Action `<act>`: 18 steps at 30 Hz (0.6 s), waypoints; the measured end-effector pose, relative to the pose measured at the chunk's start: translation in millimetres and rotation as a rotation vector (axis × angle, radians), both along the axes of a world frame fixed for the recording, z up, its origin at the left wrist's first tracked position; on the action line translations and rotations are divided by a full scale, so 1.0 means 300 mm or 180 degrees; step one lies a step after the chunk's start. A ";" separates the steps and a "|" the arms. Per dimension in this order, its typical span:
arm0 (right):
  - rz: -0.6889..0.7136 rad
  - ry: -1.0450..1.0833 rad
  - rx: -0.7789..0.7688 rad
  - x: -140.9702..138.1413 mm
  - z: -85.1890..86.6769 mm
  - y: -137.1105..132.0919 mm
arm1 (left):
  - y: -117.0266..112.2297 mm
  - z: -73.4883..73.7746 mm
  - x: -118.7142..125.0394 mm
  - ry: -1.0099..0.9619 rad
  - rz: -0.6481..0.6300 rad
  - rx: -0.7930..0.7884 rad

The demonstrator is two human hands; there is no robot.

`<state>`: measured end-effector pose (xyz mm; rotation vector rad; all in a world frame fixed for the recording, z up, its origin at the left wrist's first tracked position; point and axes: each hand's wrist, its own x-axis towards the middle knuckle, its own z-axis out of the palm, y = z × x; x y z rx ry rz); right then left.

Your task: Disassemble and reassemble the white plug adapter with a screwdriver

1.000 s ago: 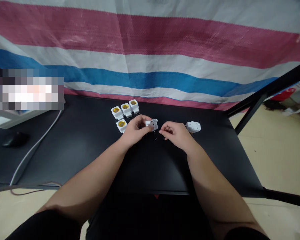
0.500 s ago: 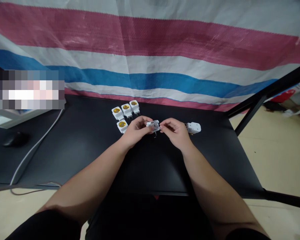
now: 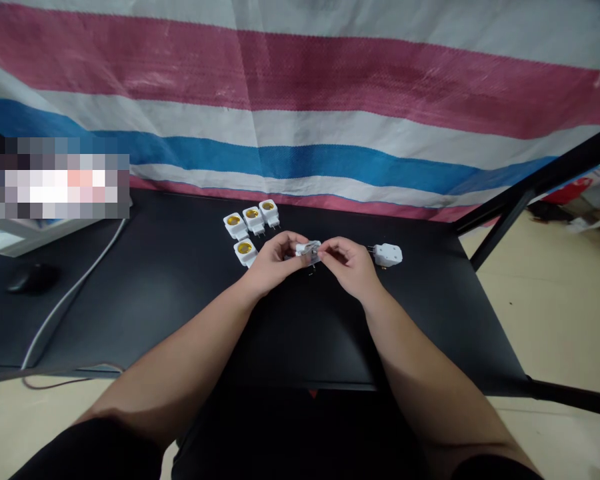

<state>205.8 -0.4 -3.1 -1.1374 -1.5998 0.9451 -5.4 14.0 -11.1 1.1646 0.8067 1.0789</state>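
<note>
My left hand (image 3: 275, 260) is closed around a white plastic housing (image 3: 304, 249), held over the middle of the black table. Its hollow side shows, though fingers cover much of it. At the housing's right edge, my right hand (image 3: 347, 260) has thumb and forefinger pinched together; whatever lies between them is too small to make out. Just below the housing are small shiny bits (image 3: 311, 271), too tiny to name. Beyond my left hand stand several white plug-in lamp sockets (image 3: 252, 220) with gold-coloured round openings. Right of my right hand lies another white plug-in piece (image 3: 389, 255), prongs pointing left.
The black table (image 3: 170, 287) reaches back to a striped plastic sheet (image 3: 300, 127). At the left are a black mouse (image 3: 33, 277), a grey cable (image 3: 73, 287) and a white box-like object (image 3: 35, 237). A black metal frame (image 3: 525, 193) borders the right end.
My right fingertips have moved slightly left, onto the housing's right edge. The housing has turned and shifted a little in my left hand. The sockets stay put.
</note>
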 end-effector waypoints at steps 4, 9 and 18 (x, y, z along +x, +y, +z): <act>-0.0085 -0.0166 0.0295 -0.004 0.000 -0.005 | -0.003 0.000 0.001 -0.0080 -0.0051 -0.0104; -0.0135 -0.0458 0.0406 -0.001 0.013 -0.010 | -0.006 0.004 0.007 -0.0158 -0.0077 -0.0253; -0.0175 -0.0811 0.0648 -0.001 0.034 -0.015 | -0.005 0.001 0.005 0.0056 -0.0079 -0.0113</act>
